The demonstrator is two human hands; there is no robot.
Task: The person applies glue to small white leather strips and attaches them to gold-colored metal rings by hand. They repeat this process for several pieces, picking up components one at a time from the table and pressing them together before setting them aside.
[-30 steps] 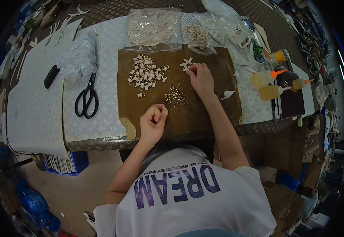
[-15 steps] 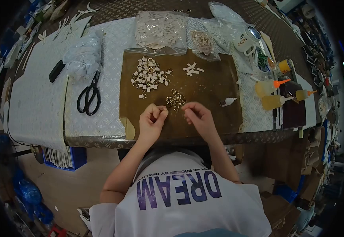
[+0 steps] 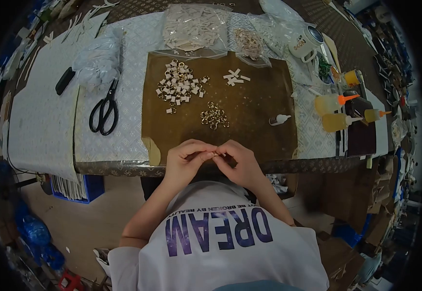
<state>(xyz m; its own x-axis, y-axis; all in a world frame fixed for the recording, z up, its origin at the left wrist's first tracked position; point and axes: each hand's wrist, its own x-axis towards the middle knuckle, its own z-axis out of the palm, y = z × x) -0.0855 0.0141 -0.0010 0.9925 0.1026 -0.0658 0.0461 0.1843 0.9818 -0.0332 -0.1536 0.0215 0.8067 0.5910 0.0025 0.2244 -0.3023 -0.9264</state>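
Observation:
My left hand (image 3: 187,159) and my right hand (image 3: 240,162) meet at the near edge of the brown mat (image 3: 264,136). Both are closed in a pinch, fingertips touching around a small gold-coloured metal piece (image 3: 216,153), mostly hidden by the fingers. Just beyond them lies a loose pile of gold metal rings (image 3: 215,116). Farther left is a heap of gold rings with pale tabs (image 3: 179,85) folded on them. Several short pale strips (image 3: 235,77) lie at the mat's far middle. A small white-capped bottle (image 3: 279,120) rests on the mat's right side.
Black-handled scissors (image 3: 104,114) lie left of the mat, near a bagged bundle (image 3: 98,63). Behind the mat are a clear bag of pale pieces (image 3: 195,29) and a smaller bag (image 3: 250,46). A mug (image 3: 305,43) and glue bottles (image 3: 334,122) stand at right.
My right hand has left the gold ring pile and come to my left hand. Both have moved nearer my body and now pinch together. The camera view has shifted slightly.

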